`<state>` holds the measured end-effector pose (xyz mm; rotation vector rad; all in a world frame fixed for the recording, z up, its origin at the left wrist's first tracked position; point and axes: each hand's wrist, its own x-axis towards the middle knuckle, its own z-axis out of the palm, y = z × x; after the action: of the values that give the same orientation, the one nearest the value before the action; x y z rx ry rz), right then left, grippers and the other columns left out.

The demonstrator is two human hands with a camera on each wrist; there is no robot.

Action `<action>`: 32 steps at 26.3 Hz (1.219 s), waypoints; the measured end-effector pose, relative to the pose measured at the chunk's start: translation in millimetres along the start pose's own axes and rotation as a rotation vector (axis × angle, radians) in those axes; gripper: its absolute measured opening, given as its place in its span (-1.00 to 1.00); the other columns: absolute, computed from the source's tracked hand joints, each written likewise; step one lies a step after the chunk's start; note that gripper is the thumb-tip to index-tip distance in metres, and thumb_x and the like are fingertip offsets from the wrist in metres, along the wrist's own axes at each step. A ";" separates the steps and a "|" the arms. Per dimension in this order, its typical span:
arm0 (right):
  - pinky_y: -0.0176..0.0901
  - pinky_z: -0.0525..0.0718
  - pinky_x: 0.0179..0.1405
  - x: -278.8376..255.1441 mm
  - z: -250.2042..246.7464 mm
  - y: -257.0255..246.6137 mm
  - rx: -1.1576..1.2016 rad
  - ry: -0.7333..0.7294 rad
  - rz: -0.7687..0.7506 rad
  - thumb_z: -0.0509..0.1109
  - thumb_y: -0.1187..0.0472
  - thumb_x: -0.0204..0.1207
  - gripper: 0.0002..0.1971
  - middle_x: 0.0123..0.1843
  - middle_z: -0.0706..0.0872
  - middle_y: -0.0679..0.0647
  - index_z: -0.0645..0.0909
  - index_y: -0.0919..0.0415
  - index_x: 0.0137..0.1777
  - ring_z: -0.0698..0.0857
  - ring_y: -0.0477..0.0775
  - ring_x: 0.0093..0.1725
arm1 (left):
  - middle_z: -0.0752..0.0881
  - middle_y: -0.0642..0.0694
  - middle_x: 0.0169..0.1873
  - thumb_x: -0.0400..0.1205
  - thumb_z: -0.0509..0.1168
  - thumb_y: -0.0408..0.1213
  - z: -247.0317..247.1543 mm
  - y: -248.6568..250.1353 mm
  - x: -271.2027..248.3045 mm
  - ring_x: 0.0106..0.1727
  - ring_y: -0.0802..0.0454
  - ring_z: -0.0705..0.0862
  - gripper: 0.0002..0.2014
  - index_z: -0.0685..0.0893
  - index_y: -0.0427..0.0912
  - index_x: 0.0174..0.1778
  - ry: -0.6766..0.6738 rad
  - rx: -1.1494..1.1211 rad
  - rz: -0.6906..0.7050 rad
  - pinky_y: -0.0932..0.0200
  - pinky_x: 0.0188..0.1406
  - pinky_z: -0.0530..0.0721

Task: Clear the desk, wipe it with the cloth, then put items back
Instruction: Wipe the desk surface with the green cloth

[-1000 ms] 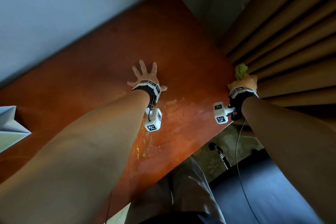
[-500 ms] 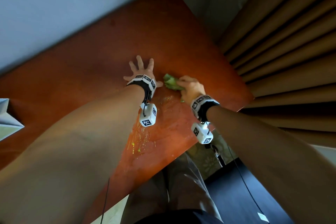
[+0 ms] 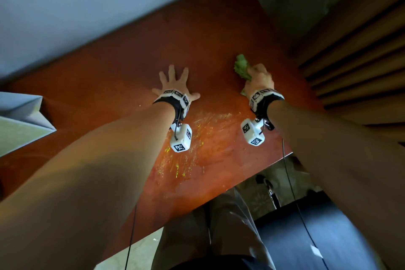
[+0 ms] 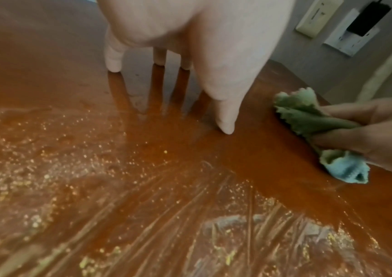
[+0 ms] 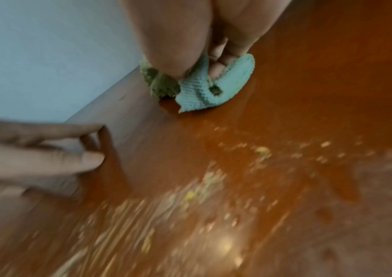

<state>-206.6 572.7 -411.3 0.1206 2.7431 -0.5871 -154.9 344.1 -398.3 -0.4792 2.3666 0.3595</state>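
Observation:
The reddish-brown desk fills the head view. My left hand lies flat on it with fingers spread, palm down; in the left wrist view its fingertips touch the wood. To its right, my right hand grips a bunched green and light-blue cloth and presses it onto the desk. The cloth sticks out both sides of the fist, and its blue end rests on the surface. Yellowish smears and crumbs streak the desk nearer to me than both hands.
A white folded paper object sits at the desk's left edge. A grey wall runs along the far side. Brown slatted panels stand right of the desk. A wall socket with a black plug shows in the left wrist view.
My right hand swept the cloth from the desk's right edge to beside my left hand, then back right and farther from me. My left hand stayed flat in place.

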 end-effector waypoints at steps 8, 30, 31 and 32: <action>-0.22 0.70 0.10 -46.5 38.8 -43.4 -0.112 -0.317 -0.428 0.34 0.40 0.56 -0.51 0.37 0.56 -0.06 0.59 -0.14 0.38 0.66 0.07 0.21 | -0.03 0.09 0.74 0.74 0.15 -0.05 -11.8 -26.0 1.7 0.73 -0.20 -0.07 -0.37 0.08 0.05 0.72 0.073 -0.042 0.096 -0.41 0.59 0.24; -0.15 0.66 0.30 -50.0 -14.0 22.7 -0.084 -0.095 0.082 0.29 0.41 0.60 -0.50 0.47 0.54 -0.06 0.57 -0.05 0.46 0.64 0.15 0.34 | -0.42 -0.11 0.69 0.48 0.47 0.20 14.2 7.2 -12.7 0.69 -0.36 -0.35 0.06 -0.18 0.30 0.70 -0.054 0.009 -0.005 -0.70 0.45 0.13; -0.14 0.69 0.29 -57.9 -7.5 17.9 -0.092 -0.132 0.020 0.29 0.41 0.59 -0.48 0.47 0.53 -0.11 0.57 -0.09 0.46 0.64 0.12 0.34 | -0.41 -0.11 0.69 0.48 0.47 0.19 14.4 7.6 -12.9 0.69 -0.36 -0.34 0.06 -0.17 0.30 0.70 -0.052 0.004 -0.002 -0.70 0.44 0.13; -0.13 0.70 0.29 -65.8 -0.8 13.5 -0.107 -0.172 -0.049 0.29 0.41 0.58 -0.47 0.47 0.54 -0.14 0.58 -0.12 0.46 0.64 0.09 0.34 | -0.41 -0.11 0.69 0.49 0.48 0.18 13.9 7.1 -13.8 0.69 -0.36 -0.34 0.05 -0.16 0.30 0.70 -0.049 0.000 0.000 -0.71 0.44 0.13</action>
<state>-142.9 584.5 -393.6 -0.0225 2.6089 -0.4409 -140.4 359.0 -398.2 -0.4658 2.3189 0.3675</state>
